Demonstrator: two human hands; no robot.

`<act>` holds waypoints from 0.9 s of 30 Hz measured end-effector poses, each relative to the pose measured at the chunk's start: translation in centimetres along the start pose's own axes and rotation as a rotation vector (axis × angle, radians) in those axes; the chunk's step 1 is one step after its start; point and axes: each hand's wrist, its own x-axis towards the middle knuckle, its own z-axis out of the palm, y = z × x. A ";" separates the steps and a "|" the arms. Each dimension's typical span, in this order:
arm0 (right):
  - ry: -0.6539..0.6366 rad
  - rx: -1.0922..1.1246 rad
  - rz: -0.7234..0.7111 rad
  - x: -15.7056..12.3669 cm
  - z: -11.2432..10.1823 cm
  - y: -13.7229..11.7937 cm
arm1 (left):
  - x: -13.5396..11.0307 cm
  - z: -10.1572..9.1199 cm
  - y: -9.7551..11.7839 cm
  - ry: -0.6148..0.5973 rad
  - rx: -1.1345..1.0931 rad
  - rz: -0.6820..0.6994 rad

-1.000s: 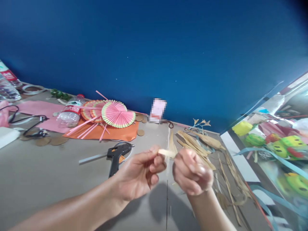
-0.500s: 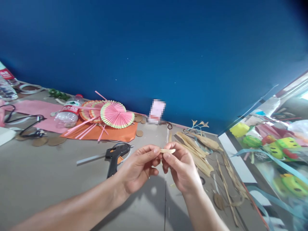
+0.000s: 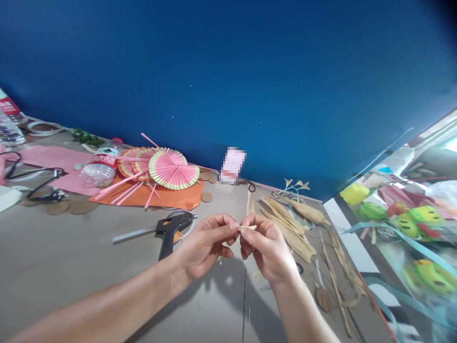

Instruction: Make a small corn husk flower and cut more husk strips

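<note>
Between my two hands is a small, narrow piece of pale dried husk, held above the middle of the table. My left hand pinches its left end between thumb and forefinger. On the other side my right hand grips it with thumb and fingertips, covering part of it. To the left of my left hand lies a black glue gun with a glue stick poking from its back. Strips of dried corn husk are spread out just beyond my right hand.
Pink folded paper fans rest on an orange sheet, beside a plastic bottle. Thin round wooden slices lie at left. A small husk flower is at back right, and a blue wall closes the far side.
The husk piece has turned and shows narrower between my fingertips. My right fingers have curled further over it, while both hands stay in about the same place.
</note>
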 end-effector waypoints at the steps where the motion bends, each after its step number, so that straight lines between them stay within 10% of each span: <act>1: -0.003 -0.011 -0.005 0.0 0.0 0.1 | 0.0 0.0 0.0 0.003 0.010 0.005; 21: -0.296 0.488 0.134 -0.8 -0.4 -0.7 | -2.2 1.5 0.8 -0.137 -0.435 -0.221; 27: -0.128 0.728 0.058 -0.3 -1.5 -2.1 | -2.1 1.4 1.4 -0.106 -0.619 -0.206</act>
